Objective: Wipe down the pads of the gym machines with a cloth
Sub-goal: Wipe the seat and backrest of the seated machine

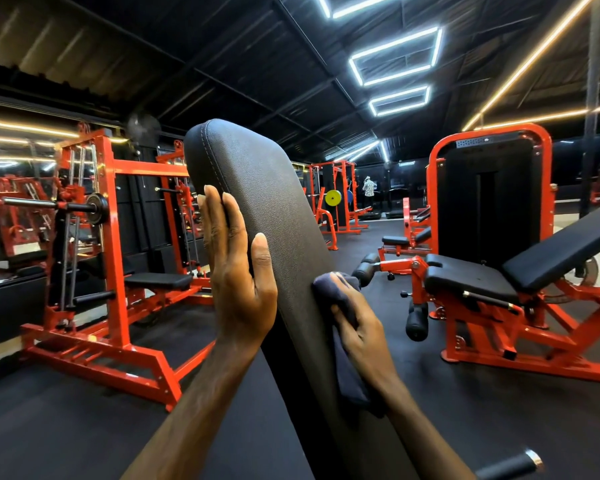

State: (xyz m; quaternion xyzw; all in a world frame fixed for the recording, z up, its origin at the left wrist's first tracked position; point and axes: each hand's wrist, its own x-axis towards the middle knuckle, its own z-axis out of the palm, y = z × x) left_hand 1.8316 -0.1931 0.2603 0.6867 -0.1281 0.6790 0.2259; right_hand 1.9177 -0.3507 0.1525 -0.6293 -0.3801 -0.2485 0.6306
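A long black padded back rest (267, 202) rises tilted in front of me, its rounded top at the upper middle. My left hand (239, 275) grips its left edge, fingers behind and thumb on the front face. My right hand (361, 327) presses a dark blue cloth (340, 299) against the pad's right edge, lower down. Part of the cloth hangs below my wrist.
A red leg machine with black seat pads (471, 278) stands to the right. A red rack with a bench (160, 280) stands to the left. A black handle with a chrome tip (513, 465) sticks out at bottom right. A person (369, 188) stands far back. The floor is dark.
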